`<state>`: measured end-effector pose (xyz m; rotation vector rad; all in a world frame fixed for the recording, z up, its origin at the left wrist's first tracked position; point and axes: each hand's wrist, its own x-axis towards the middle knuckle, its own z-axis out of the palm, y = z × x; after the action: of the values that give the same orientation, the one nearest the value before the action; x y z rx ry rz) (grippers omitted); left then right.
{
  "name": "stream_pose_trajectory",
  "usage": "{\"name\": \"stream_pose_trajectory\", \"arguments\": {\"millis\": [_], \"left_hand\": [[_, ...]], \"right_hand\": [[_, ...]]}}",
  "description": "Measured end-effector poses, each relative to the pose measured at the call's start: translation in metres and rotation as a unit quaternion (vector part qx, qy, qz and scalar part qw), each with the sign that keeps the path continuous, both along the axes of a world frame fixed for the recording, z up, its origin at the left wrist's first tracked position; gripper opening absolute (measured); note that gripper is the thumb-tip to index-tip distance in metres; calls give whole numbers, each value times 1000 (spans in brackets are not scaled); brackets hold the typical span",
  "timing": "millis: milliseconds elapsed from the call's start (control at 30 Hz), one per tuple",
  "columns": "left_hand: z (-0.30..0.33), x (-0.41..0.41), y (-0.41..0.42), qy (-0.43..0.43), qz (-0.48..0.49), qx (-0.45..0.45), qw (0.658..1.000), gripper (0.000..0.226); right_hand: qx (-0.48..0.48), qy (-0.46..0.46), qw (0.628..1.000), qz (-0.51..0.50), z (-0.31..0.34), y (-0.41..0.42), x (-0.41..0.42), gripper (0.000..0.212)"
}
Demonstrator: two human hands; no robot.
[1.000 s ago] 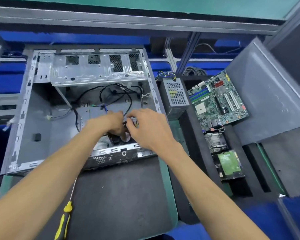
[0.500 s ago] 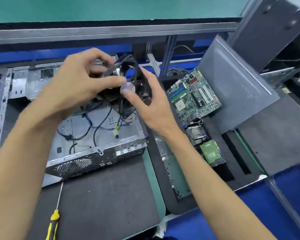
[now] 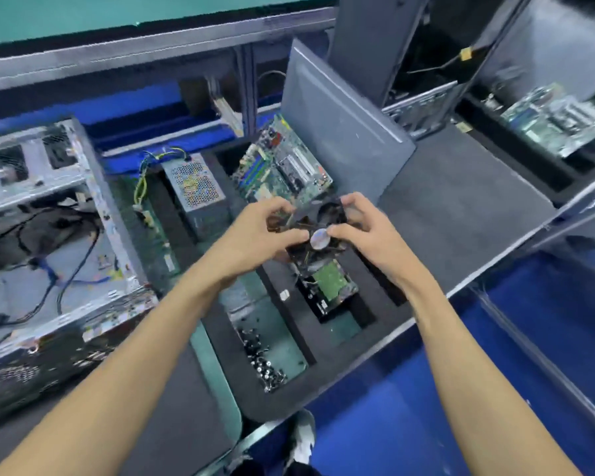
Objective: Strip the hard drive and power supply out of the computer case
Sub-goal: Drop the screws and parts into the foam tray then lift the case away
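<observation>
Both hands hold a black case fan [image 3: 318, 231] with a round silver hub sticker, above the black foam tray [image 3: 327, 376]. My left hand [image 3: 260, 231] grips its left edge and my right hand [image 3: 364, 225] pinches its right side. The open computer case [image 3: 93, 187] lies at the left with loose black and blue cables inside. The grey power supply [image 3: 194, 187] sits in a tray slot right of the case. The hard drive [image 3: 330, 286], green board up, lies in a slot just below the fan.
A green motherboard [image 3: 282, 170] leans in the tray behind the fan. A grey side panel [image 3: 340, 121] stands behind it. Several screws [image 3: 265, 365] lie in a near compartment. Another case and motherboard [image 3: 557, 121] stand at the far right. A shoe [image 3: 303, 438] shows below.
Both hands lifted the fan out of the case and carried it to the right, over the foam tray. The view has swung right with them; the screwdriver is out of sight.
</observation>
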<state>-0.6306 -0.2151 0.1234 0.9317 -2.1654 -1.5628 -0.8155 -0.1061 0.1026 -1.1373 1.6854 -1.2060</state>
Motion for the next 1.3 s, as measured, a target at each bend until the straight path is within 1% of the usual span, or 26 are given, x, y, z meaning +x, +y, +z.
{"name": "stream_pose_trajectory", "arguments": {"millis": [100, 200, 233, 300, 333, 433, 500, 600, 700, 733, 800, 900, 1000, 1067, 1100, 1167, 1300], "left_hand": [[-41, -22, 23, -110, -49, -26, 992, 28], [-71, -39, 53, -198, -98, -39, 975, 39], [-77, -42, 61, -212, -107, -43, 970, 41], [-85, -47, 71, -228, -118, -57, 965, 43], [-87, -50, 73, -235, -122, -67, 962, 43], [-92, -59, 76, -256, -136, -107, 951, 39], [-96, -67, 80, -251, -141, -133, 949, 35], [-105, -72, 88, -209, -113, -151, 960, 35], [-118, -63, 94, -172, -72, -132, 974, 37], [-124, -59, 98, -179, -73, -125, 973, 34], [-134, -53, 108, -215, -106, -127, 963, 28], [-142, -51, 117, -246, -170, -167, 940, 29], [-143, -52, 117, -282, -218, -247, 901, 33], [-144, -53, 117, -309, -238, -278, 878, 38], [-145, -54, 116, -316, -243, -282, 872, 40], [-147, -56, 115, -313, -240, -273, 877, 43], [-143, -50, 111, -270, -217, -213, 914, 42]], "right_hand": [[124, 94, 987, 40, -43, 29, -30, 26], [192, 202, 957, 86, -76, 49, -48, 23], [210, 216, 948, 102, -84, 54, -51, 28], [231, 237, 935, 125, -93, 59, -56, 42], [235, 249, 930, 134, -96, 60, -58, 46], [259, 273, 913, 157, -96, 58, -62, 51], [268, 264, 913, 157, -93, 58, -66, 53], [242, 230, 931, 146, -86, 58, -71, 50], [245, 262, 917, 173, -86, 55, -66, 41], [252, 275, 910, 181, -88, 53, -63, 39], [277, 294, 892, 204, -94, 52, -55, 36], [324, 288, 871, 230, -104, 58, -48, 39], [327, 267, 878, 226, -107, 62, -49, 43], [306, 247, 895, 211, -106, 62, -50, 35], [292, 244, 903, 200, -105, 61, -50, 30], [268, 245, 913, 184, -104, 59, -50, 25], [243, 234, 929, 154, -97, 51, -43, 22]]}}
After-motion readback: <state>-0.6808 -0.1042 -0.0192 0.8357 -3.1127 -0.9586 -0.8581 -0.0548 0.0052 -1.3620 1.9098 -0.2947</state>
